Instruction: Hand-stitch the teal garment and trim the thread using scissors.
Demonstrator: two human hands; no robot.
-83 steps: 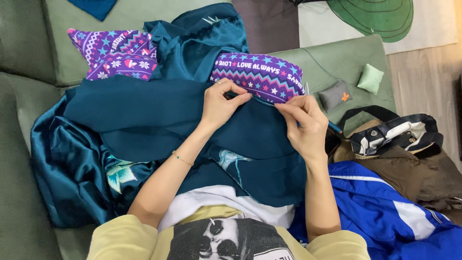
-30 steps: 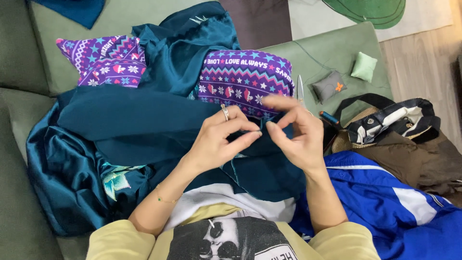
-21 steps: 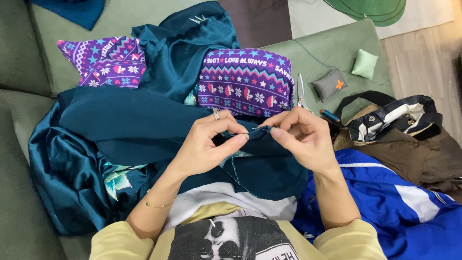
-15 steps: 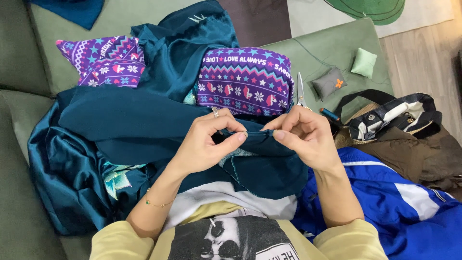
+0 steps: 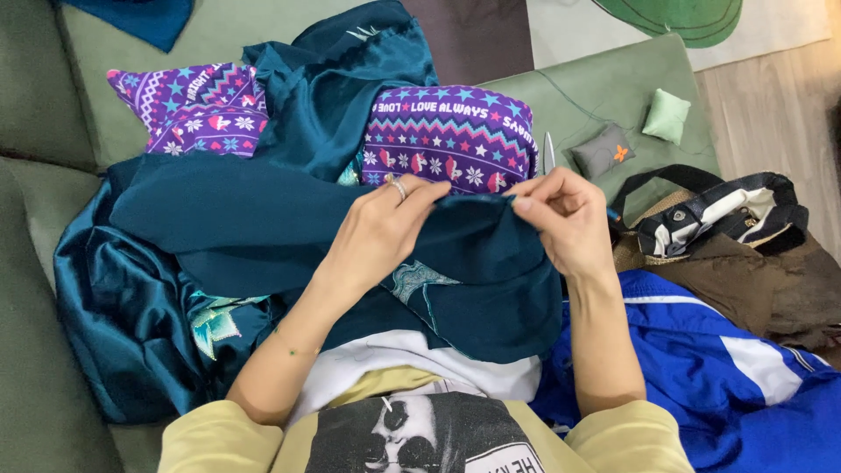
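Both hands are up on the teal cloth point(image 5: 263, 228), which is heaped over the person's lap on the green sofa point(image 5: 35, 210). The left hand point(image 5: 381, 232) has its fingers curled over the cloth's top edge, thumb tucked underneath, pinching a fold; a ring shows on one finger. The right hand point(image 5: 565, 219) is just beside it, fingertips pressed together on the same edge, gripping the hem (whether anything small sits between those fingertips is too fine to tell). The stretch of edge between the two hands is pulled fairly taut.

Behind the cloth lies a purple patterned garment point(image 5: 451, 144), partly covered by a shinier teal satin piece point(image 5: 350, 79) that runs up over it. Right of the cloth, a blue jacket with white stripes point(image 5: 701, 368) is bunched against the person's side, and beyond that sits a brown bag point(image 5: 745, 263) with dark handles. Further back from the cloth, on the sofa, rest a small grey cushion point(image 5: 603, 151) and a small pale green cushion point(image 5: 666, 116), near each other but apart.
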